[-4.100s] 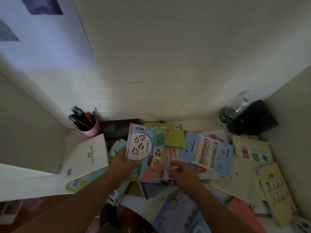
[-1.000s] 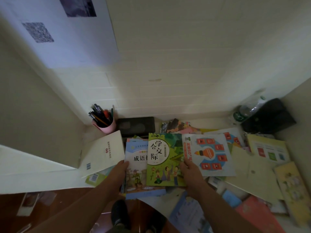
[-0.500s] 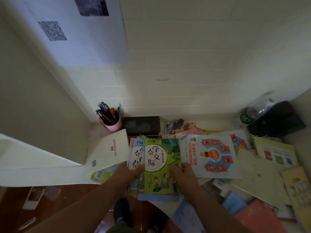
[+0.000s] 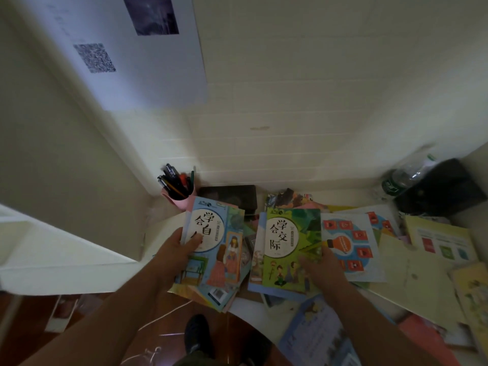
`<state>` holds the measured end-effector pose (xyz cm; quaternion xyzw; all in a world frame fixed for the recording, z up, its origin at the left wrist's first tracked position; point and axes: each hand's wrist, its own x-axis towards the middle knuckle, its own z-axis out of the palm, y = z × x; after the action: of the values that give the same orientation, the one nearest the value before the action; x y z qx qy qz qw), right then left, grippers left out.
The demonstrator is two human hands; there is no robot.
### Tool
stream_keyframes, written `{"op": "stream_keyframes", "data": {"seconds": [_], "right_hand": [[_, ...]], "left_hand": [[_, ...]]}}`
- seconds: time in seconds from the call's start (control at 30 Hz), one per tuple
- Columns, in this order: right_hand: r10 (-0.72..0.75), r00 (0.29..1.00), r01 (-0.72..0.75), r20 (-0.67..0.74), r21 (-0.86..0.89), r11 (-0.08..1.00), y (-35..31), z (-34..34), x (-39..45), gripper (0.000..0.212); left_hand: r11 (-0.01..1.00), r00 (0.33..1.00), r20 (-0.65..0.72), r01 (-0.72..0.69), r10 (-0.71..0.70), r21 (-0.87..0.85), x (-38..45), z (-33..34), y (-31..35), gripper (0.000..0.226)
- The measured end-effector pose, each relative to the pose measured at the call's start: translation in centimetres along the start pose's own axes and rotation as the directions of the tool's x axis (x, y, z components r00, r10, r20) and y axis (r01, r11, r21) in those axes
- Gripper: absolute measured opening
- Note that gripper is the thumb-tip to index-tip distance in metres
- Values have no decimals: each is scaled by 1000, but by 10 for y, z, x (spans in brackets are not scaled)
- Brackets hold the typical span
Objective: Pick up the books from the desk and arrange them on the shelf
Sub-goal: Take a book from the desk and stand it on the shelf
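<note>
Now your left hand (image 4: 171,253) pinches the blue book (image 4: 215,249), thumb across its cover, at the desk's near left, while your right hand (image 4: 320,270) grips the green book (image 4: 290,244) just right of it, fingers curled at its edge.

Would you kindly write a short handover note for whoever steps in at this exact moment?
Left hand: grips a small stack topped by the blue illustrated book, thumb on its cover.
Right hand: grips a second stack topped by the green illustrated book.
Both stacks sit low over the cluttered desk, apart from each other.
Done: two bundles gathered. No book shelved in view.
Left: shelve both, then collect the loose ones, such as the white lightbulb-cover booklet and the pale yellow folder.
</note>
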<state>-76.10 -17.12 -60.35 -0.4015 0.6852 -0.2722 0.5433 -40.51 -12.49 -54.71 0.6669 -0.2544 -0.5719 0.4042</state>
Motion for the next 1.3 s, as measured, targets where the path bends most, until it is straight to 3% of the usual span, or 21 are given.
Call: {"op": "stream_keyframes", "data": {"seconds": [0.17,0.23,0.3,0.37,0.43,0.57,0.67,0.77,0.83,0.93,1.1,1.3], "right_hand": [[-135,984,116,-119,-154,981,-10,3,-5,13],[-131,983,130,-132,-13,991,-12,-9,-9,16],[-28,992,60,-122,265,962,-11,-26,-11,22],[86,995,-51,-47,508,860,-10,-42,-12,28],[131,990,-136,52,599,789,-13,-49,-21,30],[168,954,-280,247,546,790,-16,-22,-46,28],[177,928,-321,329,462,827,-9,8,-57,26],[132,960,-230,247,431,873,1,17,-56,28],[98,982,-157,162,413,897,2,9,-51,30],[74,996,-90,53,416,905,2,-18,-39,30],[121,986,-52,-118,470,881,18,-82,-20,38],[197,973,-93,-120,577,811,39,-123,-21,37]], "left_hand": [[996,997,75,6,0,-91,-10,-7,15,33],[997,996,85,1,6,-81,-10,-1,15,37],[998,996,90,2,4,-67,-8,8,12,44],[997,995,96,29,-22,-66,-7,21,8,44],[995,993,103,72,-64,-75,-6,37,2,38],[978,981,110,175,-162,-116,-11,82,-10,29],[936,945,148,313,-290,-159,-16,111,-14,41],[968,958,180,239,-222,-81,-15,124,-19,38],[985,974,158,171,-164,-31,-15,126,-17,25],[993,990,72,122,-122,6,-9,120,-18,13],[992,990,-60,130,-130,-9,-1,107,-13,15],[992,986,-121,120,-116,24,8,103,-13,22]]}}
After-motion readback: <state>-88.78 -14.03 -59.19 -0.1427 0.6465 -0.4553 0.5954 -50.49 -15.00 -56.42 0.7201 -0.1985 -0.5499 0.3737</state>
